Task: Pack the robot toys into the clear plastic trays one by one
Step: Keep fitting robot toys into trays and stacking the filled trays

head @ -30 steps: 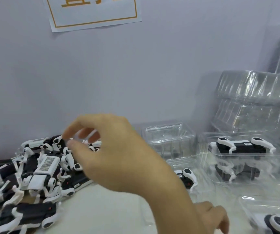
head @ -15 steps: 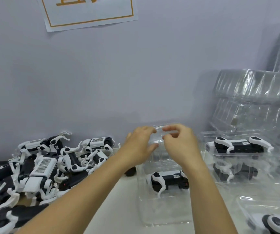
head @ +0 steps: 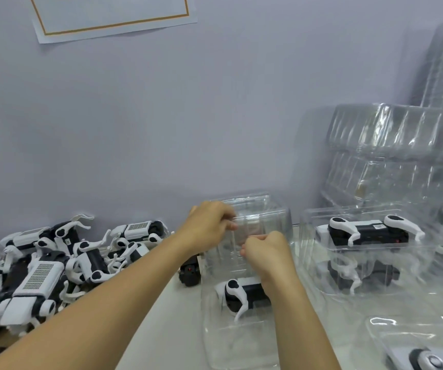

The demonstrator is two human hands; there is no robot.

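White table (head: 161, 327), robot toys (head: 41, 268) piled left, clear trays (head: 375, 263) right

Toy (head: 244, 295) (black-white) in tray (head: 241, 343).

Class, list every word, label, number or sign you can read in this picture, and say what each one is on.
No text can be read.
Wall sign: only its orange border shows; the writing is cut off.
Sticker on the packed robot toy: too small to read.
Sticker on a toy in the loose pile: too small to read.
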